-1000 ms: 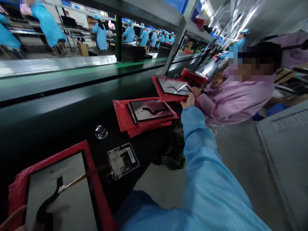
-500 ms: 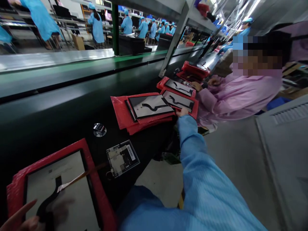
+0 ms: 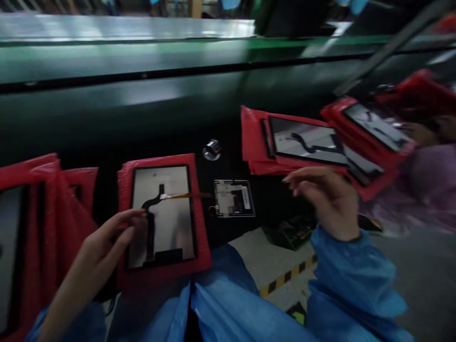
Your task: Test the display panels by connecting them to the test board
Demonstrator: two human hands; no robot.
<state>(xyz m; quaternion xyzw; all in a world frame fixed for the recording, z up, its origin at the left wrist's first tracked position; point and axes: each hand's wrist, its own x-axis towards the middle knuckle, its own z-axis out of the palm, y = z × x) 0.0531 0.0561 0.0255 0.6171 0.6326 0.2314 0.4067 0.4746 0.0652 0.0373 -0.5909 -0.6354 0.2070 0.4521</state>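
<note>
A screen panel (image 3: 174, 218) is laid on red wrapping (image 3: 203, 242), and its black flex cable (image 3: 150, 232) is met by an orange ribbon (image 3: 183, 195) led from a circuit board (image 3: 228, 199). The hookup is judged to be made or nearly so, though full seating cannot be told; with the ribbon in place, this panel is judged unfinished. Whether the stacked panels (image 3: 302, 137), just beyond the right hand (image 3: 335, 204), are finished or waiting cannot be told.

The screen panel is found under the fingertips of the left hand (image 3: 103, 249) and extends to their right; contact seems to be made beside the flex cable, with finger and thumb parted and nothing gripped. The circuit board is placed left of the right hand, whose fingers are loosely curled, tips apart, around nothing visible.
</note>
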